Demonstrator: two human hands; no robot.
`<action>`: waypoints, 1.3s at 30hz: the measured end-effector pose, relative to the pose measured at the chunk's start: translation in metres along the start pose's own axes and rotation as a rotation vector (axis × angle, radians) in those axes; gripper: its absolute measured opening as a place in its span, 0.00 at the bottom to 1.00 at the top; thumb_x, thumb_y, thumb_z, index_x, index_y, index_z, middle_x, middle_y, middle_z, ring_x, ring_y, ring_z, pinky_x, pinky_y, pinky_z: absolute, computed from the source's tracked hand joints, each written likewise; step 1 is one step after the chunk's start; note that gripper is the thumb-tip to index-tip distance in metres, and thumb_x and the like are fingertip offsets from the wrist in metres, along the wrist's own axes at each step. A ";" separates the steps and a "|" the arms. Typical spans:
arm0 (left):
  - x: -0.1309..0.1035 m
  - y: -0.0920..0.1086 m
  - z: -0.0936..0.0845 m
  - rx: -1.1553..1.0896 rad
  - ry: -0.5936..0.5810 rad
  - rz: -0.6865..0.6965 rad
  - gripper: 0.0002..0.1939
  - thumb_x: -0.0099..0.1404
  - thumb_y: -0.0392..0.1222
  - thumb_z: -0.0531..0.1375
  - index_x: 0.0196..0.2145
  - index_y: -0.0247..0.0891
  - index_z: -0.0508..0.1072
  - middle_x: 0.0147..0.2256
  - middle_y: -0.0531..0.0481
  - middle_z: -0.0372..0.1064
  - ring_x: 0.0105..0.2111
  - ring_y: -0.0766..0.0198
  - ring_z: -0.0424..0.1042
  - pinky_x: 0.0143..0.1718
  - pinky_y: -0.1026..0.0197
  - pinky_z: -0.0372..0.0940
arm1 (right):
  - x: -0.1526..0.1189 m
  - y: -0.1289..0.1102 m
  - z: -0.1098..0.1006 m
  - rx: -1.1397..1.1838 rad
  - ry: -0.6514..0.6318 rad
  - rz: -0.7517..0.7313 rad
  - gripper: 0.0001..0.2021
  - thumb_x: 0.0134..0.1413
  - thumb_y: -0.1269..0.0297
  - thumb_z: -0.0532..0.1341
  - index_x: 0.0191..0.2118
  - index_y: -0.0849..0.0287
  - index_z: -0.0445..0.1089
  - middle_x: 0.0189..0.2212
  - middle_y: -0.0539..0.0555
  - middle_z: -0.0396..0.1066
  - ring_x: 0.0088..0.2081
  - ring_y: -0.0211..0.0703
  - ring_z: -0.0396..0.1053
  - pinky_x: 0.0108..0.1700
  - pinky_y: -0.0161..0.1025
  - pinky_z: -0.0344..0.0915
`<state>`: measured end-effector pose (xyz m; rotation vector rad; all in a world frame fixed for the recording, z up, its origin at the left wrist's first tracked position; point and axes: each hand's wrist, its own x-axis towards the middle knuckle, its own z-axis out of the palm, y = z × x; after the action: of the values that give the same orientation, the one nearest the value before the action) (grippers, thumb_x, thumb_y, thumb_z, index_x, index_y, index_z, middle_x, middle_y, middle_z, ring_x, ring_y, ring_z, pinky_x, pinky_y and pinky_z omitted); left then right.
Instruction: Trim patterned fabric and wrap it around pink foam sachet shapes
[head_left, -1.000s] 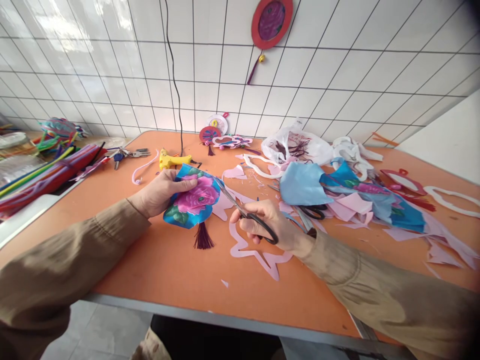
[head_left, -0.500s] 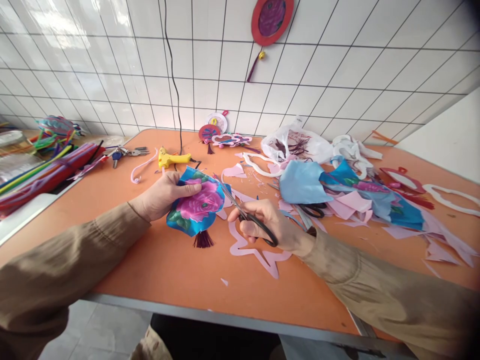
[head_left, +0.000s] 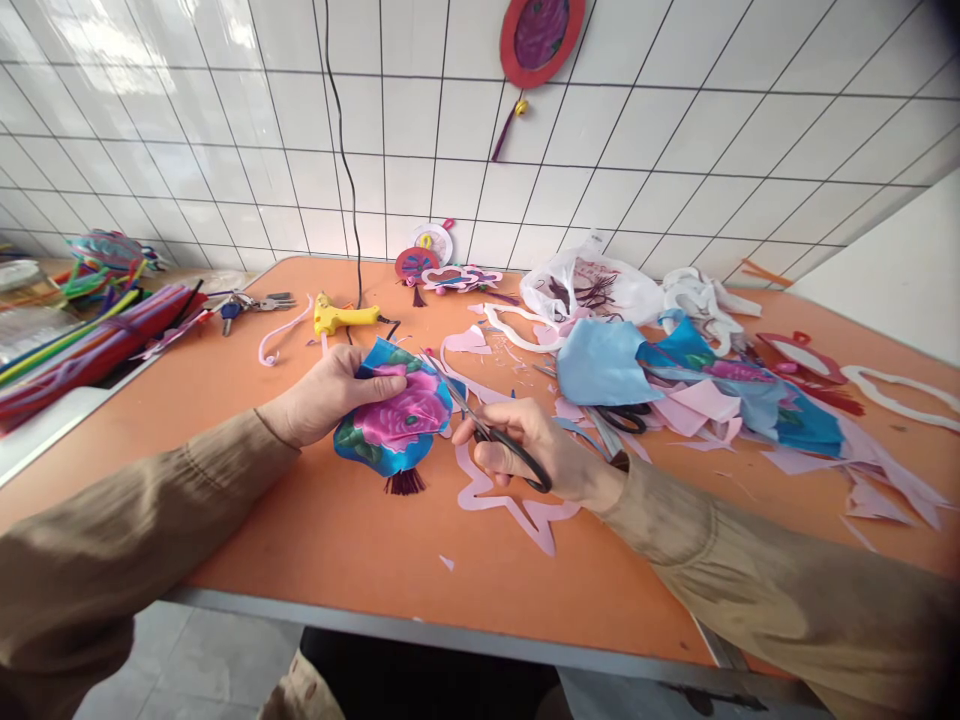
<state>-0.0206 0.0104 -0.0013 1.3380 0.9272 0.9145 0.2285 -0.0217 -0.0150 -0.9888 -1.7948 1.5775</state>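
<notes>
My left hand [head_left: 321, 397] pinches a piece of shiny blue fabric [head_left: 396, 412] printed with a pink flower and green leaves, thumb on top. A dark tassel [head_left: 406, 481] shows below its lower edge. In my right hand [head_left: 536, 447] is a pair of scissors [head_left: 517, 455] with black handles; the blades point up and left and meet the fabric's right edge. Under the scissors a pink cut-out strip with a wavy, pointed outline [head_left: 517, 513] lies on the orange table [head_left: 315, 540].
A yellow glue gun [head_left: 341, 316] lies behind my left hand. To the right are a light-blue cloth [head_left: 604, 365], pink scraps [head_left: 697, 407], a second pair of scissors [head_left: 628, 420] and a white plastic bag [head_left: 551, 290]. Pipe cleaners [head_left: 97, 345] lie at left. A red-framed ornament [head_left: 511, 72] hangs on the tiles.
The scissors have moved slightly left with my right hand along the fabric's right edge. The fabric has turned a little and its upper corner is rounder now.
</notes>
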 end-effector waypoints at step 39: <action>0.003 0.004 -0.010 -0.164 -0.090 -0.182 0.13 0.48 0.43 0.76 0.29 0.33 0.83 0.28 0.44 0.80 0.25 0.62 0.77 0.29 0.64 0.72 | 0.000 0.005 -0.001 -0.134 0.024 -0.009 0.30 0.43 0.35 0.68 0.30 0.64 0.72 0.18 0.46 0.60 0.17 0.30 0.56 0.16 0.30 0.54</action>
<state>-0.0286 0.0165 0.0024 1.1267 0.8695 0.7673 0.2300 -0.0211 -0.0203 -1.0537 -1.9061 1.4494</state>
